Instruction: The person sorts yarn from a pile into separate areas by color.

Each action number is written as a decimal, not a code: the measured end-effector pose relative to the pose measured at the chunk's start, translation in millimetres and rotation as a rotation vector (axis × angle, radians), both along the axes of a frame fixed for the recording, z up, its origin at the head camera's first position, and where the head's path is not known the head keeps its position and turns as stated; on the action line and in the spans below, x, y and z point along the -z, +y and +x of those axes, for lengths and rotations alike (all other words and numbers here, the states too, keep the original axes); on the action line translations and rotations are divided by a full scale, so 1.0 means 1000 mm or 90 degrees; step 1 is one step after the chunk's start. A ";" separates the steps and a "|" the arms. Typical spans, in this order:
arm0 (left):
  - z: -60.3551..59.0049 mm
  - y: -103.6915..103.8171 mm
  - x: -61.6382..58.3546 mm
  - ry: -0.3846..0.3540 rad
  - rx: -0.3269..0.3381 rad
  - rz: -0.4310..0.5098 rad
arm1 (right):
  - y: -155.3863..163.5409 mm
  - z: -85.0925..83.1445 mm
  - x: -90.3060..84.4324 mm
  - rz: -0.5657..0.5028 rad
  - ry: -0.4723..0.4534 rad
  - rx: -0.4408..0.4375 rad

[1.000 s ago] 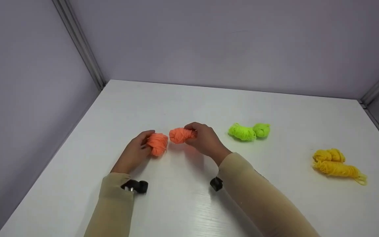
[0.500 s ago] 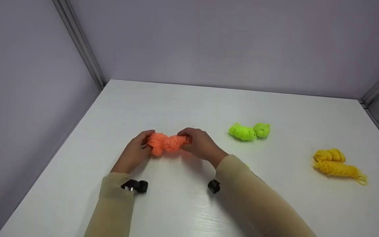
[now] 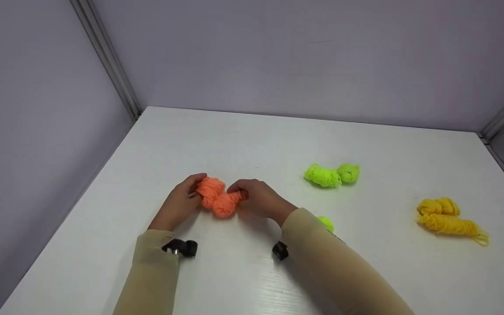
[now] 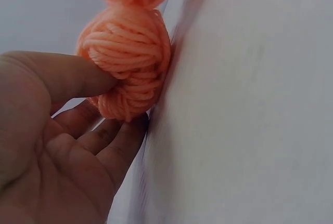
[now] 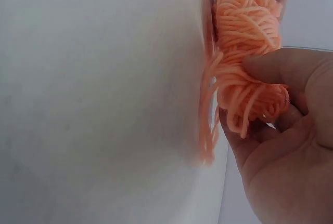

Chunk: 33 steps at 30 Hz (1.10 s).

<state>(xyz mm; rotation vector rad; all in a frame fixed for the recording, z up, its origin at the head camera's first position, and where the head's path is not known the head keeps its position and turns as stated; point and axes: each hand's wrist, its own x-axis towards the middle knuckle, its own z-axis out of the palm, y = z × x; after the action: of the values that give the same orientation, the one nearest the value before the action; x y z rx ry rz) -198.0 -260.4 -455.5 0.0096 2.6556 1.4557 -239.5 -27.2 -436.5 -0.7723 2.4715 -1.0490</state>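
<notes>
On a white tabletop (image 3: 243, 144), a person's left hand (image 3: 177, 203) pinches one soft orange wool bundle (image 3: 209, 191) between thumb and curled fingers, while the right hand (image 3: 258, 201) clamps its thumb and fingers on a second orange wool bundle (image 3: 225, 204) pressed against the first, both resting on the table near its left-centre. Loose strands trail from the right-hand bundle, so in my judgement a tug or twist could snag them and let the winding unravel or slip free. A lime-green wool skein (image 3: 331, 174) and a yellow wool skein (image 3: 446, 218) lie well apart to the right.
</notes>
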 end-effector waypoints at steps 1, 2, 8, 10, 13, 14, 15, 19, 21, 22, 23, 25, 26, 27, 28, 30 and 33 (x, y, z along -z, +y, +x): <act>0.000 0.000 0.000 0.000 0.001 0.000 | 0.000 0.000 0.001 0.001 0.000 0.000; 0.000 0.000 -0.001 -0.001 0.001 0.000 | -0.001 0.000 0.001 0.001 0.000 0.000; 0.000 0.000 -0.001 -0.001 0.002 -0.005 | -0.006 -0.003 0.002 -0.016 -0.032 0.037; 0.000 0.000 0.000 -0.002 0.002 -0.005 | -0.007 -0.004 0.002 -0.017 -0.027 0.058; 0.000 0.000 0.002 -0.002 0.000 -0.005 | -0.008 -0.004 0.004 -0.017 -0.010 0.080; 0.000 0.000 0.002 -0.002 -0.001 -0.005 | -0.008 -0.004 0.005 -0.018 -0.003 0.084; 0.000 0.000 0.002 -0.002 -0.001 -0.005 | -0.008 -0.004 0.005 -0.020 -0.001 0.091; 0.001 0.000 -0.002 -0.010 -0.006 -0.009 | -0.008 -0.005 0.006 -0.020 0.018 0.128; 0.002 -0.001 -0.004 -0.017 -0.008 -0.011 | -0.008 -0.006 0.006 -0.019 0.030 0.156; 0.002 -0.001 -0.004 -0.021 -0.010 -0.010 | -0.008 -0.006 0.007 -0.017 0.037 0.167; 0.002 -0.002 -0.004 -0.025 -0.011 -0.011 | -0.009 -0.006 0.007 -0.018 0.042 0.174; 0.003 -0.004 -0.004 -0.031 -0.012 -0.011 | -0.009 -0.005 0.007 -0.019 0.042 0.174; 0.003 -0.005 -0.004 -0.032 -0.011 -0.009 | -0.010 -0.005 0.008 -0.019 0.040 0.168; 0.003 -0.005 -0.003 -0.031 -0.011 -0.006 | -0.011 -0.004 0.008 -0.018 0.034 0.161; 0.003 -0.006 -0.003 -0.029 -0.009 -0.005 | -0.012 -0.003 0.008 -0.019 0.029 0.152; 0.003 -0.007 -0.003 -0.024 -0.011 -0.004 | -0.013 -0.002 0.007 -0.019 0.021 0.135; 0.002 -0.008 -0.002 -0.016 -0.014 -0.006 | -0.015 -0.001 0.007 -0.019 0.011 0.115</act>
<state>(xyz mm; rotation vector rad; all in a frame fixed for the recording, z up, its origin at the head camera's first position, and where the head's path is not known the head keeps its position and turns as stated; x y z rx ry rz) -195.8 -268.3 -453.1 -0.0391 2.6518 1.4394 -240.7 -42.2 -443.0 -0.5771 2.5840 -1.1487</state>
